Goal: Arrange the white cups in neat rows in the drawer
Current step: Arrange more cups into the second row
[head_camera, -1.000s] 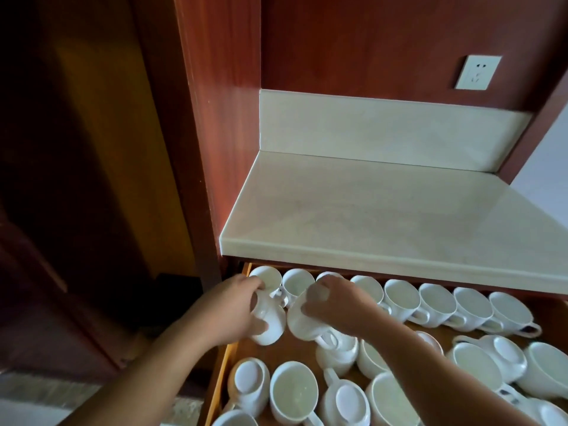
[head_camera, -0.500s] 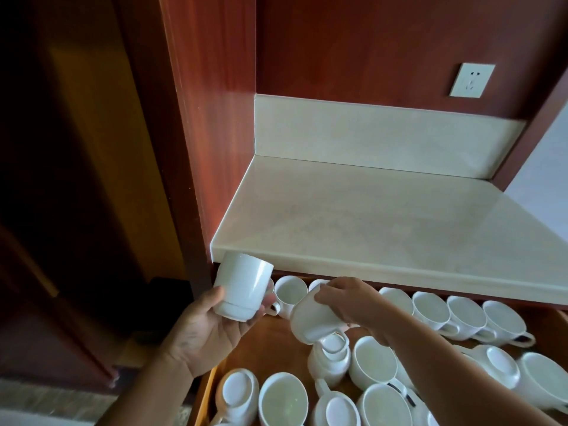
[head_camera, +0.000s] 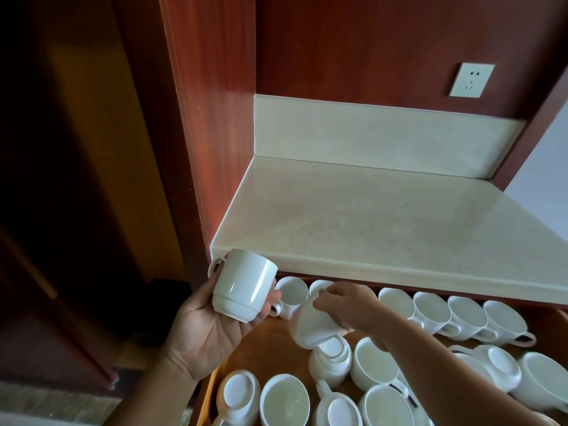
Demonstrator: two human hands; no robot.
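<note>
Left grip: left hand (head_camera: 209, 327) palm up, fingers curled round white mug (head_camera: 244, 285), raised at drawer's left edge.
Right grip: right hand (head_camera: 347, 309) clamps tilted cup (head_camera: 310, 329) from above, over upside-down cup (head_camera: 330, 362).
Drawer: drawer (head_camera: 264, 342) open under countertop (head_camera: 384, 222); back row of cups (head_camera: 431, 309) rims up.

Roughly seventeen white cups (head_camera: 431, 309) (some cropped), one wall socket (head_camera: 471, 80).

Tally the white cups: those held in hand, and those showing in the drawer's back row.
Held cups: 2 (left-hand cup, right-hand cup)
Back-row cups in the drawer: 6 showing; the right hand may hide more
Total: 8
</note>
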